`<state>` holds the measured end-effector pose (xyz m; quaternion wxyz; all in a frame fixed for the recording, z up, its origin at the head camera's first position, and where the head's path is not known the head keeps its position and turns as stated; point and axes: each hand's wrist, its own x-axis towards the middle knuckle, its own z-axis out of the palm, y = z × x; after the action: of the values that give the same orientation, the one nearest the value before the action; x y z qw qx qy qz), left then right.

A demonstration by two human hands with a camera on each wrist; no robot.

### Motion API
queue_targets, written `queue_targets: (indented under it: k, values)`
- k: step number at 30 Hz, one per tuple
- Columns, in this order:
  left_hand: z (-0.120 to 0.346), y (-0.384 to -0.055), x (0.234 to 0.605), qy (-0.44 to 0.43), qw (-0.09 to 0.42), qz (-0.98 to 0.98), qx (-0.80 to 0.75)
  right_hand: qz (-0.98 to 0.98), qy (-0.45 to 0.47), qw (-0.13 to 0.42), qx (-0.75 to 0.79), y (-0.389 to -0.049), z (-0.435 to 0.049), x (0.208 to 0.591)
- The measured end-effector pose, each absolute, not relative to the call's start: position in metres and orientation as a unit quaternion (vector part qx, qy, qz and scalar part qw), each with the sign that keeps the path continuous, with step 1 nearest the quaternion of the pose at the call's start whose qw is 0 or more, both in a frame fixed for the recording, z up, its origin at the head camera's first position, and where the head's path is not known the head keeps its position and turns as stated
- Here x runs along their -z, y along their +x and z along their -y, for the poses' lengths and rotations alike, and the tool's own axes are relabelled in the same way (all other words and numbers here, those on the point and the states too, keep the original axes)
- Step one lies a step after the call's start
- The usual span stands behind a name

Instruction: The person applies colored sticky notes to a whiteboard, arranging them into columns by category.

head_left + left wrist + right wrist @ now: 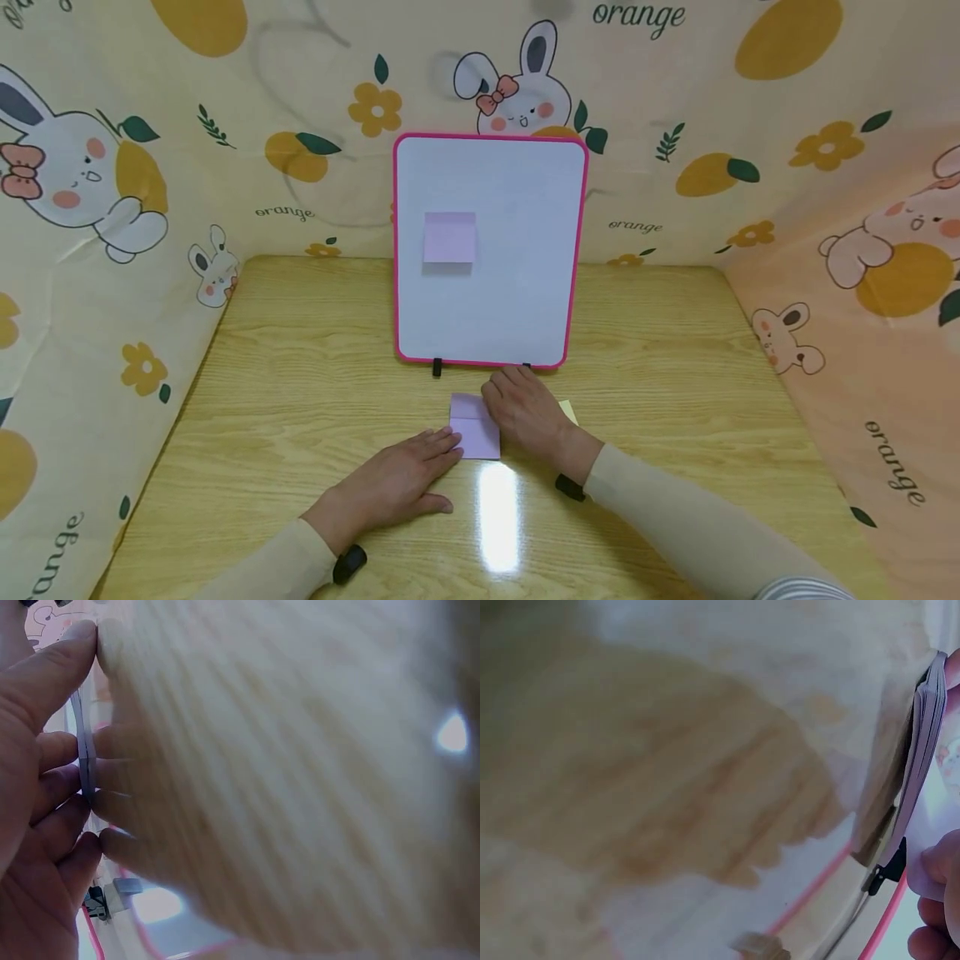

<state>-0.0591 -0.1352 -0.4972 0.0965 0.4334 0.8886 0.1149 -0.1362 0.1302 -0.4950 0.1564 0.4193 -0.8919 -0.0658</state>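
Note:
A pad of purple sticky notes (477,440) lies on the table in front of the whiteboard, with a crease line across its upper part. Seen edge-on in the right wrist view, the pad (924,742) shows several stacked sheets. My left hand (397,479) rests flat on the table, its fingertips on the pad's left edge. At the pad's upper right, my right hand (528,412) has curled fingers and pinches a sheet of it; the right thumb (945,862) lies on that sheet. Part of the pad is hidden under the right hand.
A pink-framed whiteboard (517,292) stands upright on small black feet (437,367), bearing one purple sticky note (450,237). A yellow paper piece (568,411) shows partly behind the right wrist. Printed cloth (337,117) walls the wooden table (660,375) at the back and sides.

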Motion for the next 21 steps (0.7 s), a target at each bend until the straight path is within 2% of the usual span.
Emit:
queue_targets:
  k: [21]
  values:
    - [0.1352,-0.0593,0.4962,0.431,0.103,-0.888,-0.122,0.900,0.398,0.163,0.068,-0.1437,-0.1330,0.4951]
